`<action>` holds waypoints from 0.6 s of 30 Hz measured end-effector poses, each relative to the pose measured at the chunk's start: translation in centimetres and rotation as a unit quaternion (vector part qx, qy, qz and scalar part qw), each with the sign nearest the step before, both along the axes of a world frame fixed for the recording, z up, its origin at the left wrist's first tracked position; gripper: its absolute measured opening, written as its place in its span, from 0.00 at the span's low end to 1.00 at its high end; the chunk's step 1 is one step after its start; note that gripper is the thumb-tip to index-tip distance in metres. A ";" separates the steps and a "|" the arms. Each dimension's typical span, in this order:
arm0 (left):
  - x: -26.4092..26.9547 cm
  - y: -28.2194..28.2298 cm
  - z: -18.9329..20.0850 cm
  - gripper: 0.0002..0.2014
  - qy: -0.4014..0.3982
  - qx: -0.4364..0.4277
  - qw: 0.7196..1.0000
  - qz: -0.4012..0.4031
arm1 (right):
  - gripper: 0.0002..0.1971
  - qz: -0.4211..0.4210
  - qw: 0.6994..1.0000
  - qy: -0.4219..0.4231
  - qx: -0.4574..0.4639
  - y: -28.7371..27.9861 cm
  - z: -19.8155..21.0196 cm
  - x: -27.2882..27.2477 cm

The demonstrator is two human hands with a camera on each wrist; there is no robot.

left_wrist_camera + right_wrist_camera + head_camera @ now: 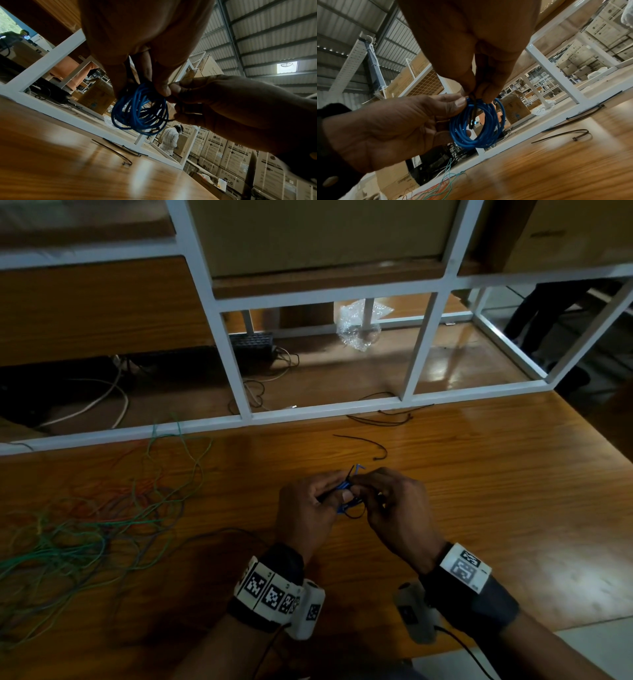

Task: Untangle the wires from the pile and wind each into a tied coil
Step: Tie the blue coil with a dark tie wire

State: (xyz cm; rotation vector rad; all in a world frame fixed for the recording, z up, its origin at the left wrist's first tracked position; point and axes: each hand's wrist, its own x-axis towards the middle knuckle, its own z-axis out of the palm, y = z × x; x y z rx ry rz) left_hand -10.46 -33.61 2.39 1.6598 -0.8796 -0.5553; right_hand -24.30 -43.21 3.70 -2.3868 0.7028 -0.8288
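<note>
Blue coil [477, 125] held up above the wooden table [479, 491], between both hands. Left hand [308, 508] pinching the coil's top with thumb and fingers; right hand [397, 508] pinching the black tie [473, 115] that crosses the loops. Whether the tie is already threaded through its head: cannot tell.

To finish well, probably:
- Keep the left pinch firm so no loop springs loose.
- Pass the tie round all strands, not through them.
- Feed the tail into the head, then pull snug without crushing the wire.

Spare ties [370, 445] close ahead on the table. Pile [85, 529] of green and orange wires well to the left, not yet untangled.
</note>
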 end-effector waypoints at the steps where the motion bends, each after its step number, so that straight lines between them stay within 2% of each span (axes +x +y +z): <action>1: 0.1 0.0 0.0 0.16 0.000 0.000 1.000 0.000 | 0.07 0.000 1.000 0.003 0.008 -0.1 -0.1 0.0; 6: 0.1 -0.1 0.3 0.15 0.012 0.001 1.000 -0.003 | 0.11 -0.010 0.993 -0.028 0.116 -1.3 1.3 -0.3; 7: 0.0 -0.1 0.4 0.15 0.010 0.002 1.000 -0.004 | 0.11 -0.005 0.993 -0.024 0.117 -1.7 1.6 -0.2; 10: -0.1 -0.2 0.7 0.15 0.005 0.000 1.000 -0.009 | 0.03 0.000 0.997 0.005 0.078 -2.7 2.1 0.4; 13: -0.2 -0.4 1.0 0.16 0.002 -0.002 1.000 -0.024 | 0.06 -0.014 0.994 0.007 0.109 -3.2 2.5 1.0; 18: 0.5 -0.9 1.4 0.17 -0.001 0.001 0.998 -0.059 | 0.06 -0.001 0.991 0.001 0.134 -3.8 3.2 1.2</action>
